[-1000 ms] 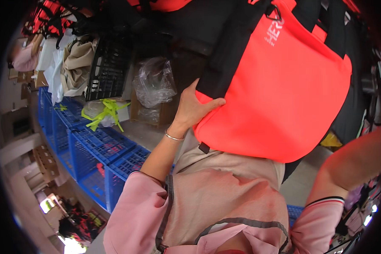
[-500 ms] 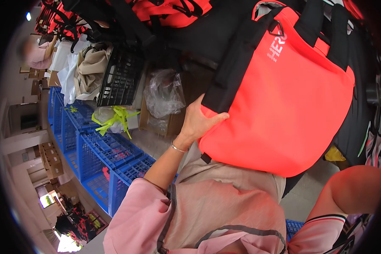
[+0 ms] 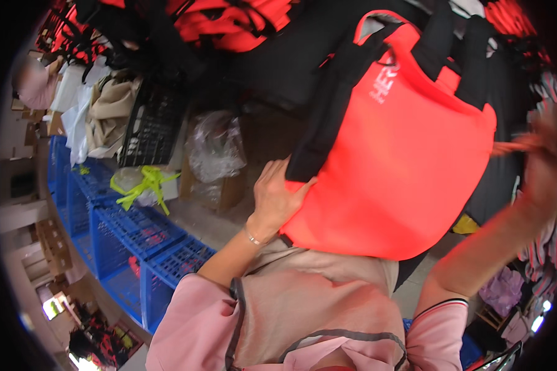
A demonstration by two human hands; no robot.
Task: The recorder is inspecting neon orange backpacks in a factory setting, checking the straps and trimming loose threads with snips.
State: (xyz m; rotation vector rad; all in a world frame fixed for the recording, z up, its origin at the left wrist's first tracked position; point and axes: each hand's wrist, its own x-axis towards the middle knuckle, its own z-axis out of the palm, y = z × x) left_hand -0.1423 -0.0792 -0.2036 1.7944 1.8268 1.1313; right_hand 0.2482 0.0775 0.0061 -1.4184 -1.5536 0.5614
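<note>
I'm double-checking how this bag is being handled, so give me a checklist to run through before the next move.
1. Left hand gripping the red bag at its lower left edge: ok.
2. Right hand in sharp view: not ok, blurred.
3. Right hand's hold on the bag: cannot tell.
4. Yellow-green ties apart from the bag: ok.
5. Bag's inside: cannot tell, hidden.
</note>
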